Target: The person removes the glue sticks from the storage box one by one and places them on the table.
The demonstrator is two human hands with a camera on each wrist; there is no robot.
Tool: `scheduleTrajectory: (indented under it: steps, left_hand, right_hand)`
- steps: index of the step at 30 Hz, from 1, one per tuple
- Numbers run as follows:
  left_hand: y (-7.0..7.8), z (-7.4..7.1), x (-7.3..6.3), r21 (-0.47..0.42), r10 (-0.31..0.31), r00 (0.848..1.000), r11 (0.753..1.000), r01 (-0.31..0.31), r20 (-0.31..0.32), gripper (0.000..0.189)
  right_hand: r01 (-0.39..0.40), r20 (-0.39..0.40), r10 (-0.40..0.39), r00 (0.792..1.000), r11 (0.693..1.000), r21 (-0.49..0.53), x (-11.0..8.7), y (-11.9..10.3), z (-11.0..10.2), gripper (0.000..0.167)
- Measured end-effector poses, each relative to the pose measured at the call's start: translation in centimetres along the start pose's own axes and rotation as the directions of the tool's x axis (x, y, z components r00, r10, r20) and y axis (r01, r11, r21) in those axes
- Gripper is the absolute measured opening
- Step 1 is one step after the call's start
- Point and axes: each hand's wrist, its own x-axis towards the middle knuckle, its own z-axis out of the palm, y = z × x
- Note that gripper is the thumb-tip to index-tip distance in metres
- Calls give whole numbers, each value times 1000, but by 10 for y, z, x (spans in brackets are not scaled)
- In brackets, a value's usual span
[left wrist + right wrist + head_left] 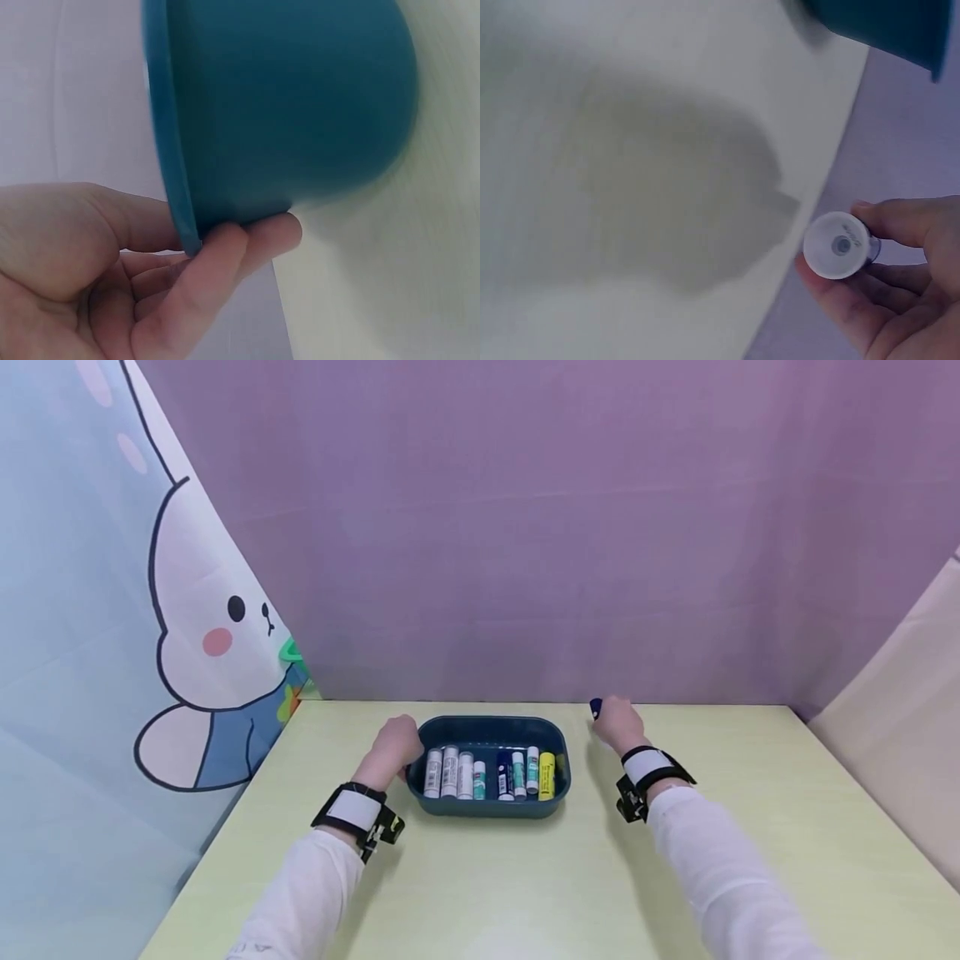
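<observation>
A dark teal plastic basin point(487, 808) sits on the table, holding several glue sticks in two groups: mostly white ones point(450, 772) to the left, and to the right a dark blue one point(506, 777), green-and-white ones and a yellow one point(547, 777). My left hand point(397, 745) pinches the basin's left rim point(171, 142), thumb on the inner side and fingers under the lip. Right of the basin, my right hand point(619, 725) holds another glue stick point(838, 246) between thumb and fingers, above the table. Its white round base faces the wrist camera, and its dark blue end shows in the head view.
The pale yellow-green table point(495, 893) ends at a purple cloth point(525, 543) behind. A curtain with a cartoon rabbit point(217, 610) hangs on the left, a whitish cloth point(900, 727) on the right. Both wrists wear strapped-on cameras.
</observation>
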Motion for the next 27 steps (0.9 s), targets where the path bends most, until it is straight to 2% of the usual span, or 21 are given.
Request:
scheduleTrajectory:
  steps: [3, 7, 11, 17, 27]
  left_hand:
    - [1, 0, 0, 2, -23, 1000, 1000, 23, 3, 16]
    - [1, 1, 1, 12, -34, 999, 999, 34, 6, 16]
    - [0, 1, -1, 14, -23, 1000, 1000, 23, 2, 16]
    - [0, 0, -4, 10, 4, 1000, 1000, -4, -13, 14]
    - [-2, 0, -1, -12, 2, 1000, 1000, -3, -12, 12]
  right_hand:
    - [-9, -19, 9, 1000, 1000, 12, 1, 2, 11, 35]
    - [-31, -35, 31, 999, 1000, -4, 2, 4, 21, 29]
    - [-38, -38, 37, 999, 999, -24, 1, 4, 24, 25]
    - [-33, -19, 32, 999, 998, -59, -2, 7, 28, 28]
    - [-1, -17, -2, 1000, 990, -144, -3, 5, 33, 18]
